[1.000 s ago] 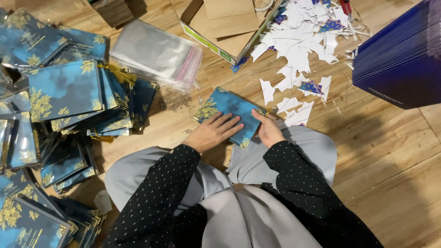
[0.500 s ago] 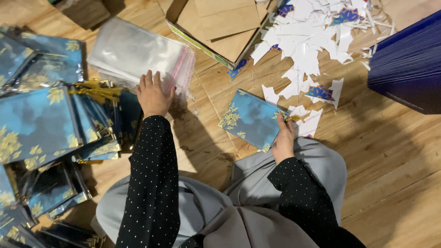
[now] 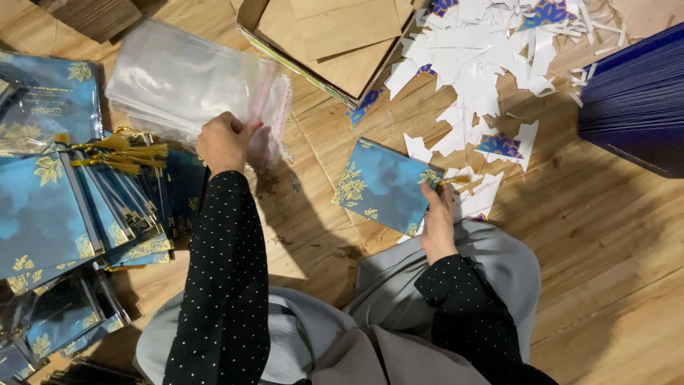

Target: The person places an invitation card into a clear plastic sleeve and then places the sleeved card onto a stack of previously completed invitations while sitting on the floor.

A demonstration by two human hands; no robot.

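Here the left hand is closed in a pinching grip on the near edge of the stack of clear plastic sleeves, which lies on the wooden floor toward its far-left part. The right hand grips the right edge of a blue card with gold leaves, holding it tilted just above the floor, in front of the person's grey-clad knees. A gold tassel sticks out by that hand's fingers. At the floor's left edge lies a spread heap of sleeved blue cards, just beside the left arm. An open cardboard box sits at the far edge, with white paper scraps scattered right of it. A dark blue stack fills the far-right corner.
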